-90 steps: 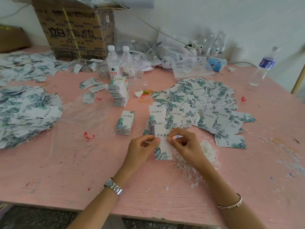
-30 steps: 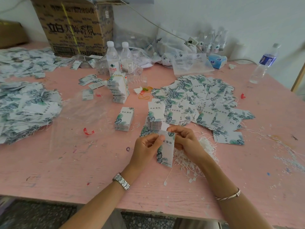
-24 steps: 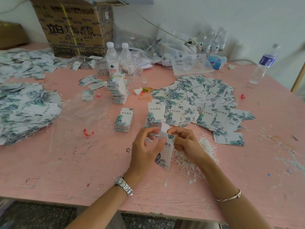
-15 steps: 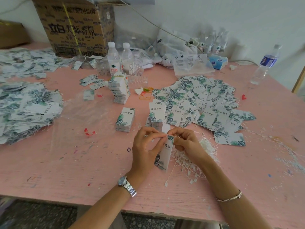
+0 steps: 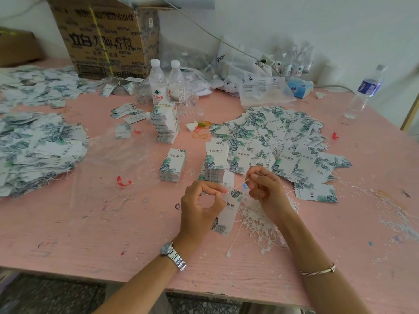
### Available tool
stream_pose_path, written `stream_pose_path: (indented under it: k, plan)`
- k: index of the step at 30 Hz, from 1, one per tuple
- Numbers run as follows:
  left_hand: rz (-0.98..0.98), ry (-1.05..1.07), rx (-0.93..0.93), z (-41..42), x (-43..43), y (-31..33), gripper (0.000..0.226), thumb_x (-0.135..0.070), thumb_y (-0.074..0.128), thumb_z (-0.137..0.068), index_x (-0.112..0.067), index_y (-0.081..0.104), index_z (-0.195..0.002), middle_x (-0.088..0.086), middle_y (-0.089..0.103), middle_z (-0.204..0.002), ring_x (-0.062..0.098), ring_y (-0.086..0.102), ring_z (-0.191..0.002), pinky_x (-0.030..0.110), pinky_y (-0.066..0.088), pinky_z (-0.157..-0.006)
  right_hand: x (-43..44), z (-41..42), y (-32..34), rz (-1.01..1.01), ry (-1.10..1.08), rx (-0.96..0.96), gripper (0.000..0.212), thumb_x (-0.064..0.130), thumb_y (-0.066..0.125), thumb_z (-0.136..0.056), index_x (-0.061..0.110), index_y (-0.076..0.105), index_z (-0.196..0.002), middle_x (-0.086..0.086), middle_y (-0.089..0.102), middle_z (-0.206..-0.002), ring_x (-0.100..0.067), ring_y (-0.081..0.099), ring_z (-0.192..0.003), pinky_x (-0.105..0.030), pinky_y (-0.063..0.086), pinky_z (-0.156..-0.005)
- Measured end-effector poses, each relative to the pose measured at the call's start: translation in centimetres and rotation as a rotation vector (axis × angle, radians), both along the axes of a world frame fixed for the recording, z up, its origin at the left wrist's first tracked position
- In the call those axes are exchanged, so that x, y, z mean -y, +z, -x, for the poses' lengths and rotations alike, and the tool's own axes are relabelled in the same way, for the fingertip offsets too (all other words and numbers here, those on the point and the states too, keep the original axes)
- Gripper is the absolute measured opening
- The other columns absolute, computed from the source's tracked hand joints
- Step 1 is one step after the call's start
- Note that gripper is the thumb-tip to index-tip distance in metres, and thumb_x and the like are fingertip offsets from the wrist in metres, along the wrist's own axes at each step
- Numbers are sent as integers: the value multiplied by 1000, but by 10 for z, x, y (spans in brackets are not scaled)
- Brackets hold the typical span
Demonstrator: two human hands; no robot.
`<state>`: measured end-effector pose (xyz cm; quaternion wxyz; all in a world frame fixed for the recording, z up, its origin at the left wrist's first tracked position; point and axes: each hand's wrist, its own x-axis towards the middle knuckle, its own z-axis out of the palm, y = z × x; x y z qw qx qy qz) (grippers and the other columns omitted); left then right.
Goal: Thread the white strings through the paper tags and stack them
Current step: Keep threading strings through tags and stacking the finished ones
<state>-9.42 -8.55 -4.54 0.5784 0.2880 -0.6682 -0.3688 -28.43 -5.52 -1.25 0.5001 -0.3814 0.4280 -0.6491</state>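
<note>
We held one paper tag [image 5: 227,215] just above the pink table [image 5: 90,223], near its front edge. Our left hand [image 5: 199,207] pinched the tag's top corner between thumb and forefinger, with the other fingers curled loosely behind. Three seconds earlier the tag had faced us flat, with both hands crowded at its top edge. By this moment it had turned nearly edge-on, and our right hand [image 5: 265,189] had drawn up and away to the right. That hand's fingertips were closed on a white string [image 5: 242,185], which ran in a straight line back to the tag's top. A loose end trailed down toward the table edge.

We judged from this that the string had entered the hole and was being pulled through. Whether it had been fastened we could not tell.

The heap of spare strings [image 5: 256,219] lay under our right wrist. The stack of tags [image 5: 215,165] stood just beyond our hands, and the threaded tag would probably go onto the spread of tags [image 5: 283,137] on the right.
</note>
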Motion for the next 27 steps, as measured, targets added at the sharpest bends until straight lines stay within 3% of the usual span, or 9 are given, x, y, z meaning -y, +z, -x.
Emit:
stream_pose_path:
  k: [3,9,19,23,27]
  plan:
    - [-40,-5,-29,0,0,-1,15,-26,64,-85,-13,58,-80,-13,75,-90,10,68,-92,17,43,-88,0,7,1,0,-60,87,5,12,59,-80,14,62,-83,2,53,-62,-5,26,-44,-22,17,-47]
    - [-53,8,-53,-1,2,-1,7,-27,62,-89,-21,62,-86,-16,73,-88,4,62,-82,22,41,-75,2,12,0,8,-115,203,5,10,60,-86,12,62,-91,2,57,-66,-3,32,-45,-13,28,-43]
    - [-57,94,-95,0,5,1,12,-29,62,-94,-42,62,-94,-18,70,-85,4,50,-73,17,41,-71,6,7,-8,-29,-188,80,9,11,66,-84,5,64,-90,-2,57,-69,-6,40,-50,-15,33,-45]
    - [-53,122,-92,0,5,0,7,-27,63,-96,-33,64,-98,-21,68,-88,3,51,-75,17,42,-72,6,9,-9,-11,-174,35,13,13,67,-85,4,67,-94,1,61,-70,-7,48,-58,-16,42,-55]
    - [-61,94,-51,-1,7,-2,12,-17,65,-95,-26,69,-101,-23,68,-92,1,55,-79,17,43,-74,4,8,-10,-1,-102,-33,14,16,69,-84,13,78,-95,-1,69,-83,-11,57,-74,-19,49,-71]
